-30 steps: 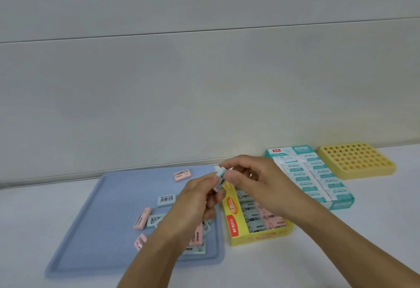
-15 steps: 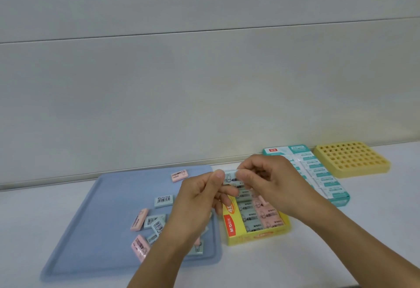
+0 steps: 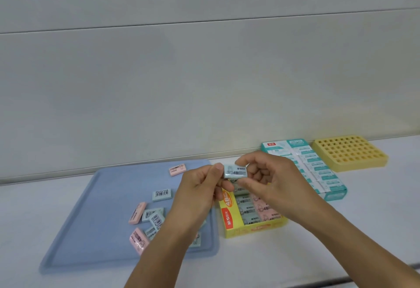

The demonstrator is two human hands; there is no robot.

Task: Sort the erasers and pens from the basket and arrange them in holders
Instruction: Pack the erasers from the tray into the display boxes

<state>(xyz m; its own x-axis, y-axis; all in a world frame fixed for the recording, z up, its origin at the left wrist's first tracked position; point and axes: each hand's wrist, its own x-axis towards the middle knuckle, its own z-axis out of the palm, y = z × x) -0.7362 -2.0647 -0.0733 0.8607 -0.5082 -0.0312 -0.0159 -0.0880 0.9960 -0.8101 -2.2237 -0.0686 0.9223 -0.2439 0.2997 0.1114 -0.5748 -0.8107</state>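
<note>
Head view: you are pinching 1 pale blue eraser (image 3: 235, 171) between both hands, left hand (image 3: 200, 199) at its left end, right hand (image 3: 270, 183) gripping its right end, above the yellow eraser box (image 3: 250, 228) beside the blue tray (image 3: 109, 215).

Pale blue rectangular eraser (image 3: 235, 171) held up: grey printed sleeve. Flat plastic tray (image 3: 95, 208): soft blue, plain. Loose erasers on it: pink ones (image 3: 178, 169) with dark print, light blue ones (image 3: 161, 194) with black-and-white barcodes. Open cardboard box (image 3: 229, 217): yellow, red-orange label, white lettering; pink and blue erasers inside. Long carton (image 3: 316, 167): teal and white. Perforated holder block (image 3: 350, 152): yellow, grid of round holes. Surface (image 3: 341, 242): white. Wall: pale grey.
</note>
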